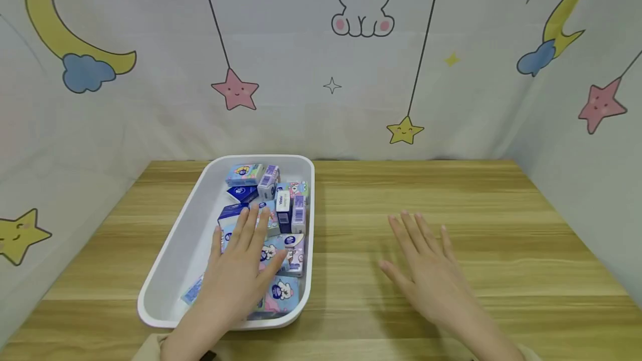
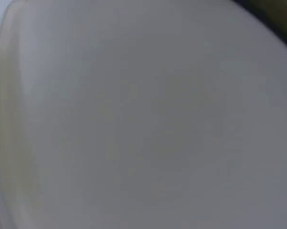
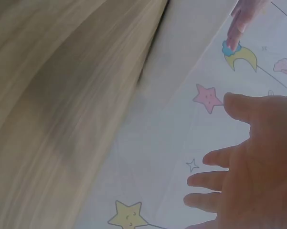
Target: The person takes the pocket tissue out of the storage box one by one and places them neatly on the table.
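A white rectangular bin (image 1: pixel 170 249) sits on the left half of the wooden table (image 1: pixel 451 205), holding several small tissue packs (image 1: pixel 281 205) in blue, purple and pink wrappers. My left hand (image 1: pixel 241 261) lies flat over the packs with fingers straight and spread, palm down. My right hand (image 1: pixel 423 255) hovers open, palm down, over bare table to the right of the bin, holding nothing. The right wrist view shows the right hand (image 3: pixel 248 167) with spread fingers against the curtain. The left wrist view shows only a blurred white surface of the bin (image 2: pixel 143 114).
A cartoon-printed curtain (image 1: pixel 321 60) with moons, stars and a rabbit surrounds the table at the back and both sides. The bin's left part (image 1: pixel 190 238) holds no packs.
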{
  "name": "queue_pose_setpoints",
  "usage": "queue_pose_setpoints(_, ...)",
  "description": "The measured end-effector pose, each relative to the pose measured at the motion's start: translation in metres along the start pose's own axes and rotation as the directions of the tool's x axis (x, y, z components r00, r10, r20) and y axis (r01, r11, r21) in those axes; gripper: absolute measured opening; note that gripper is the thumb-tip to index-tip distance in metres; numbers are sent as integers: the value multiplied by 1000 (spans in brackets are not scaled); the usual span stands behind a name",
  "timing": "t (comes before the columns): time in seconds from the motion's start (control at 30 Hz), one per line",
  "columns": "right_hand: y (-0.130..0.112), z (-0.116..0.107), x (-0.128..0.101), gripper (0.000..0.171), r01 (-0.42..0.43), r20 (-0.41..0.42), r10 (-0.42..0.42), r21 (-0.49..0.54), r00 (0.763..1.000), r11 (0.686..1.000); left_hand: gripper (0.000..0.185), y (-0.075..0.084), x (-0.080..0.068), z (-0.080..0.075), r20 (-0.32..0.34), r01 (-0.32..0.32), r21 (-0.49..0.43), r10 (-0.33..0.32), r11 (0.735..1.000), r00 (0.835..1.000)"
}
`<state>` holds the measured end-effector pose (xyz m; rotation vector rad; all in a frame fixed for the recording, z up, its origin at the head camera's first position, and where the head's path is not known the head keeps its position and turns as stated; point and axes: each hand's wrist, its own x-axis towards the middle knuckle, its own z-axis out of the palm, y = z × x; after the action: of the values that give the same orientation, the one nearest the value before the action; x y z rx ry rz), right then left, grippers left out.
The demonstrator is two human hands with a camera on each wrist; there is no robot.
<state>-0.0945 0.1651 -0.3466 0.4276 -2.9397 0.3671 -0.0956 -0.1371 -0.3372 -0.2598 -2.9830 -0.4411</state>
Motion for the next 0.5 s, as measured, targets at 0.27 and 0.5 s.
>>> queue_pose_setpoints(0.27, -4, 1, 12, 78, 10, 19, -11, 58, 1000, 998, 80, -14, 0, -20, 8, 20, -4, -20, 1000, 1000)
queue_pose_setpoints(0.5, -9, 4, 27, 80, 50, -9, -49, 106, 999, 993, 82, -34, 2, -36, 50, 20, -19, -19, 1000, 999)
